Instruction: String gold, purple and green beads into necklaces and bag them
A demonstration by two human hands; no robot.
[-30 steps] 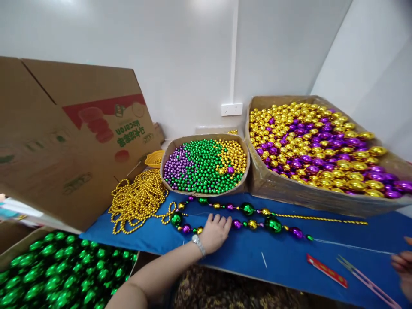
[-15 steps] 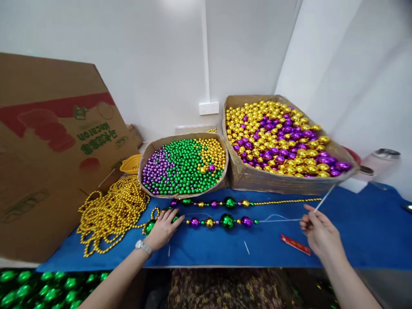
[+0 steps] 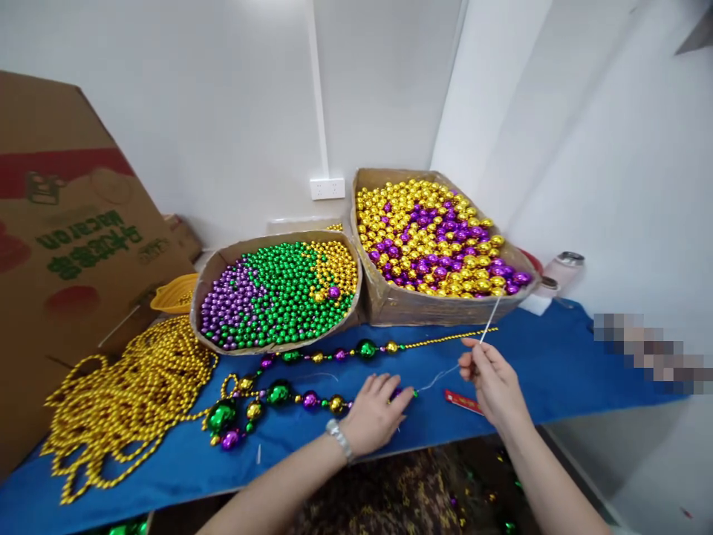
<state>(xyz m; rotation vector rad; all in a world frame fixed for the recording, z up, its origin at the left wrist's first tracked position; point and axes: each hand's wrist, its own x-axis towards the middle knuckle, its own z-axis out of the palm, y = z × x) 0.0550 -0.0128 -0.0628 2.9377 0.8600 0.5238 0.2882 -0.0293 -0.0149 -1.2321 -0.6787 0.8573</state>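
My left hand (image 3: 374,416), with a watch on its wrist, curls over the right part of a strand of purple, green and gold beads (image 3: 310,400). It covers several of those beads. White thread (image 3: 437,380) runs from the strand's right end to my right hand (image 3: 495,386). That hand is closed in a pinch on a thin white stick (image 3: 489,319), which points up and away. Behind lies a second bead strand (image 3: 366,349), joined to a thin gold bead chain (image 3: 448,337).
Loose small beads fill a carton (image 3: 278,297); larger gold and purple ones fill another carton (image 3: 445,312). A heap of gold bead chain (image 3: 128,401) and a yellow basket (image 3: 175,293) lie left, by a tall cardboard box (image 3: 56,297). A red packet (image 3: 462,401) lies near my right hand.
My left hand has slid right along the bead strand, uncovering the large green beads at its left end. The view has turned rightward. My right hand still pinches the white stick.
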